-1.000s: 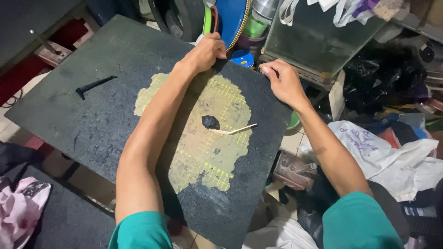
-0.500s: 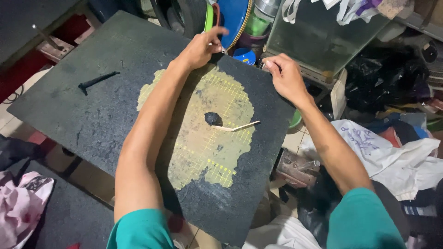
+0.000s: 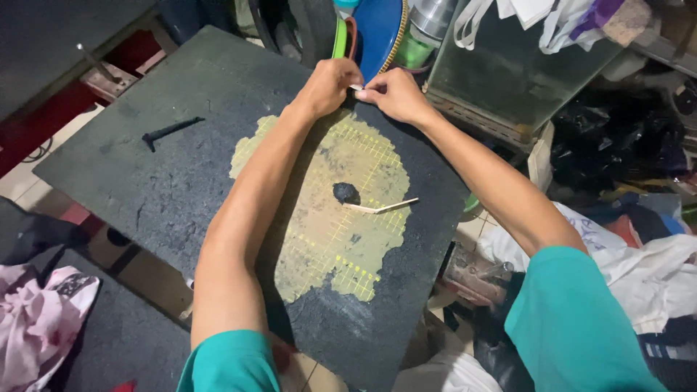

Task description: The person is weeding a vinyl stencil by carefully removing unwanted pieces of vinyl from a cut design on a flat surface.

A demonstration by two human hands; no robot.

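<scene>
A dark board lies in front of me, worn to a yellow gridded patch in its middle. On that patch rest a small black lump and a thin pale stick. My left hand and my right hand meet at the board's far edge. Their fingertips are pinched together on a small pale piece. Both forearms reach across the board.
A black tool lies on the board's left part. Beyond the far edge stand a blue and green round object and a glass tank. Pink cloth is at lower left; bags and cloth pile up at right.
My right hand has slid left along the far edge and now touches my left hand. The lump, stick and black tool have not moved.
</scene>
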